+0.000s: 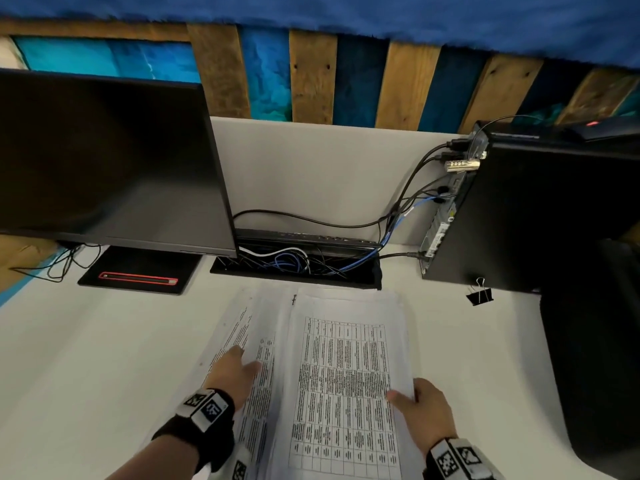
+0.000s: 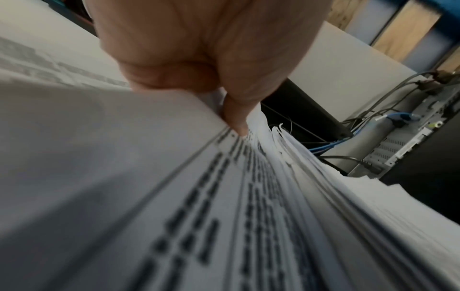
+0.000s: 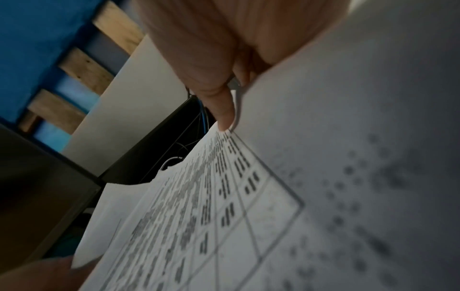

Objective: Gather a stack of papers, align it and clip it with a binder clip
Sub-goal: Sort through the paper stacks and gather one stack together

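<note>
Dim, cool light; head view bows at edges; papers [image 2: 224, 216] blurred in wrist views.

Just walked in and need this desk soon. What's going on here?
A person is gathering loose white printed papers on the white desk. The left hand grips the fanned-out sheets on the left; the right hand holds the top stack's right edge, thumb on top. The pile is not yet aligned. The black binder clip lies untouched beside the black computer case.

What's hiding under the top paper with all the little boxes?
More papers; their edges stick out left of the top paper, by the left hand. How many there are, and the desk below them, is hidden.
</note>
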{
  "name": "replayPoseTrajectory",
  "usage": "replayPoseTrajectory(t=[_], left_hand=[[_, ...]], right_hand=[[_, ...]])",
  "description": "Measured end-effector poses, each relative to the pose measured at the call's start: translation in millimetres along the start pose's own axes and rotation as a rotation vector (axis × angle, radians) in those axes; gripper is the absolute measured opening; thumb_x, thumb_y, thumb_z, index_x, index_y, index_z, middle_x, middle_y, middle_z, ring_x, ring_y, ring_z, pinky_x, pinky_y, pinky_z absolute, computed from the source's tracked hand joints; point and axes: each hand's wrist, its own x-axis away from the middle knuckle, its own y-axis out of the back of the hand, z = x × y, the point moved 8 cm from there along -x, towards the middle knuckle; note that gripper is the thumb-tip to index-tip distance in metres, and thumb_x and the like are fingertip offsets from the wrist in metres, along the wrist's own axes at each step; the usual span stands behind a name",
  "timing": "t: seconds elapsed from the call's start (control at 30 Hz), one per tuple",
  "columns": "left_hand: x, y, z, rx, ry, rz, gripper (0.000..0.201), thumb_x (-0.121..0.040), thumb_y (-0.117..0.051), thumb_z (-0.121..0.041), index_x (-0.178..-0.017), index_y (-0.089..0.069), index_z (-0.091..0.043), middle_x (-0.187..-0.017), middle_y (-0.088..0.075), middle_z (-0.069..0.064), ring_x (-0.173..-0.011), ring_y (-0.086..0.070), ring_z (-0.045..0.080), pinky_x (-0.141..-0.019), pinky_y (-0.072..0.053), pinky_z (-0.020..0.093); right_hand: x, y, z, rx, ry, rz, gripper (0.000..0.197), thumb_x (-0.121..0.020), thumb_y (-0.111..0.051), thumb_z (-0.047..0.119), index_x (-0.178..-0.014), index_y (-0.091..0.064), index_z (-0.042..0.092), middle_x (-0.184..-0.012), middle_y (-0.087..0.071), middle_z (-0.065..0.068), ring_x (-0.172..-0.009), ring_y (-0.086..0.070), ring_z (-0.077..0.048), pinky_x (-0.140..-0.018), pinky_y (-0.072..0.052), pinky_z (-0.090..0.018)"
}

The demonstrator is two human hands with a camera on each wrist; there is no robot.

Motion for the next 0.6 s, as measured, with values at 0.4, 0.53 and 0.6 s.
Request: replayPoseTrajectory(t=[0.4, 0.53, 0.6], left_hand=[[-26, 51, 20, -0.003, 0.169, -0.230, 0.053, -0.092, -0.051, -0.037, -0.138, -0.038, -0.012, -0.138, -0.043, 0.018, -0.125, -0.042, 0.040, -0.103, -0.035, 0.049], [-25, 26, 5, 0.041, 0.128, -0.158, 0.046, -0.094, -0.045, -0.019, -0.137, -0.038, -0.007, -0.136, -0.040, 0.024, -0.119, -0.045, 0.045, -0.101, -0.037, 0.048], [-14, 3, -10, 0.048, 0.034, -0.098, 0.043, -0.094, -0.041, -0.014, -0.136, -0.036, -0.005, -0.132, -0.040, 0.024, -0.115, -0.047, 0.046, -0.099, -0.038, 0.048]], right_hand=[[-28, 4, -27, -0.198, -0.162, -0.041, 0.053, -0.059, -0.077, 0.051, -0.098, -0.067, 0.018, -0.088, -0.074, -0.010, -0.074, -0.069, -0.030, -0.084, -0.055, -0.051], [-20, 3, 16, 0.001, -0.043, -0.033, 0.038, -0.089, -0.059, 0.021, -0.126, -0.058, 0.010, -0.115, -0.069, -0.011, -0.108, -0.062, -0.027, -0.096, -0.043, -0.026], [-18, -5, 25, 0.052, -0.008, 0.008, 0.032, -0.091, -0.057, 0.018, -0.121, -0.063, 0.010, -0.103, -0.072, -0.006, -0.104, -0.063, -0.024, -0.082, -0.044, -0.016]])
